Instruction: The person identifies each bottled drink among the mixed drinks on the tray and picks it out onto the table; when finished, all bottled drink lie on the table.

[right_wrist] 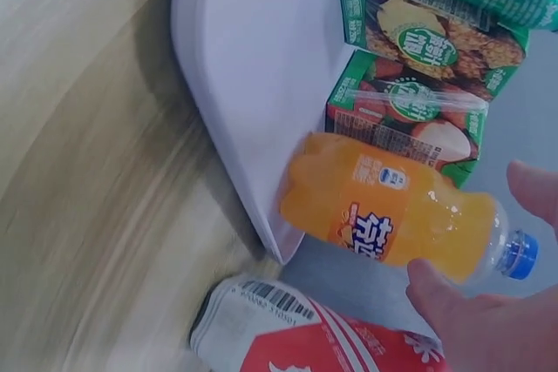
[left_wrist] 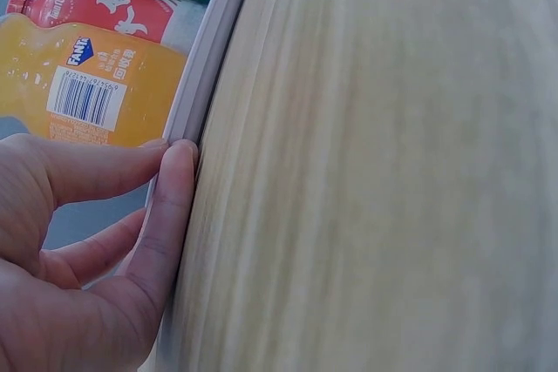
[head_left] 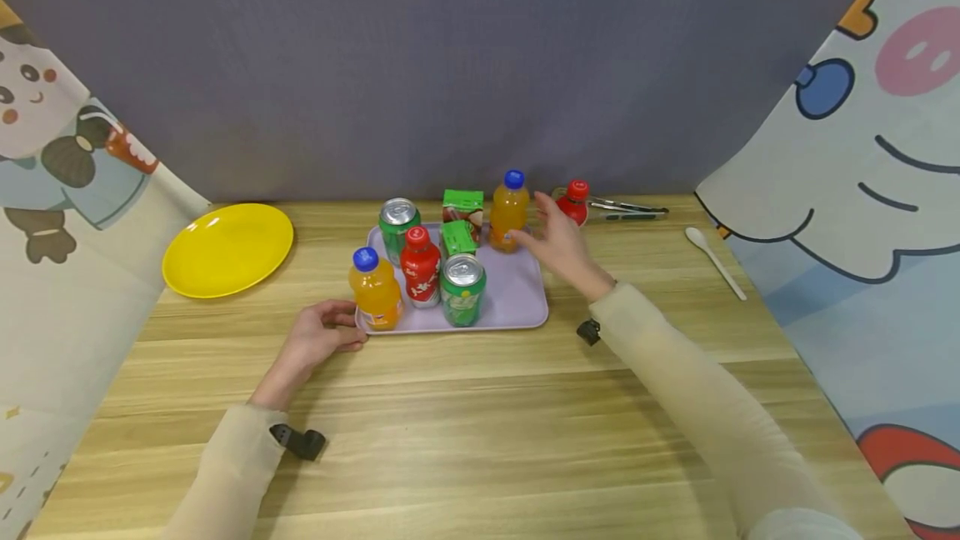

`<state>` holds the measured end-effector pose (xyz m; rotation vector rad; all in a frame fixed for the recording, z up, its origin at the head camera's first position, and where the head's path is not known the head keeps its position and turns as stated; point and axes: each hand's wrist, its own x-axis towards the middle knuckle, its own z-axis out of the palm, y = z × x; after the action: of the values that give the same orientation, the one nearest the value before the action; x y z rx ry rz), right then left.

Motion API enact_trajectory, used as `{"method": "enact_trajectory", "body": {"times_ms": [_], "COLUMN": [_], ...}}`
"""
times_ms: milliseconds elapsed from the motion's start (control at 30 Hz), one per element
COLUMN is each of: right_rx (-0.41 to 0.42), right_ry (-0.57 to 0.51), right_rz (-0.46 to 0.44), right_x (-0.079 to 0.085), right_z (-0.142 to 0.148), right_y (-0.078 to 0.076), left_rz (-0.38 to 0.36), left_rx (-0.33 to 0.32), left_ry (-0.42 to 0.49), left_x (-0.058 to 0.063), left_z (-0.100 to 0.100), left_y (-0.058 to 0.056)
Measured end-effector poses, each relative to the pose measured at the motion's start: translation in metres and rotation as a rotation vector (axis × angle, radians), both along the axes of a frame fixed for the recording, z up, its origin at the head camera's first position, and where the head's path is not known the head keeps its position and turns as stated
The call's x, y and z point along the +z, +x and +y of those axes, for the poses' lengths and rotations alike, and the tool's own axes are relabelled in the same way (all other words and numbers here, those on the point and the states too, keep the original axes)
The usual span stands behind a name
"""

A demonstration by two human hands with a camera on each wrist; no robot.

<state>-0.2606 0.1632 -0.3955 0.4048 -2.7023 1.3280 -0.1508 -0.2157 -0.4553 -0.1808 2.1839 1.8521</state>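
A pale lilac tray (head_left: 517, 298) carries several drinks. Thumb and finger of my left hand (head_left: 317, 338) pinch its rim at the front left corner, beside an orange soda bottle (head_left: 377, 298) with a blue cap. My right hand (head_left: 564, 247) is at the back right, thumb and fingers spread around a second orange soda bottle (right_wrist: 392, 202), one fingertip overlapping it in the right wrist view. Between them on the tray are a red-capped bottle (head_left: 422, 273), a green can (head_left: 462, 298) in front, another green can (head_left: 393, 236) behind and two juice cartons (right_wrist: 405, 106).
Just off the tray's back right corner stands another red-capped bottle (right_wrist: 305, 328), partly behind my right hand. Dark slim utensils (head_left: 626, 208) lie past it, and a white spoon (head_left: 716, 263) farther right. A yellow plate (head_left: 228, 252) is at the back left, near the grey wall.
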Motion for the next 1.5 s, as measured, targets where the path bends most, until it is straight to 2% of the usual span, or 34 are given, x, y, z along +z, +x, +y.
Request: {"method": "enact_trajectory", "body": {"times_ms": [167, 433, 667, 867, 1133, 1333, 1500], "right_rx": [-0.023, -0.043, -0.051, -0.100, -0.157, -0.176, -0.178], "right_ry": [-0.017, -0.054, -0.042, -0.031, 0.020, 0.071, 0.070], "right_rz": [-0.023, -0.030, -0.013, 0.010, -0.024, -0.035, -0.050], "right_x": [-0.001, -0.008, -0.014, -0.020, -0.025, -0.028, -0.028], "right_z": [-0.007, -0.016, -0.020, -0.022, -0.026, -0.028, -0.028], "right_y": [-0.001, -0.010, -0.020, -0.026, -0.030, -0.032, -0.031], "left_rz": [-0.003, -0.010, -0.006, -0.007, 0.001, -0.009, -0.010], "left_rx": [0.003, 0.003, 0.001, -0.003, 0.001, 0.010, 0.011], "left_ry": [0.004, 0.004, -0.016, -0.018, -0.038, -0.053, -0.060], "left_x": [-0.001, -0.001, -0.001, -0.001, 0.000, 0.000, 0.001], "left_z": [0.000, -0.002, -0.002, -0.001, 0.000, 0.002, 0.003], "left_y": [0.000, 0.000, -0.001, -0.001, -0.001, -0.001, -0.002]}}
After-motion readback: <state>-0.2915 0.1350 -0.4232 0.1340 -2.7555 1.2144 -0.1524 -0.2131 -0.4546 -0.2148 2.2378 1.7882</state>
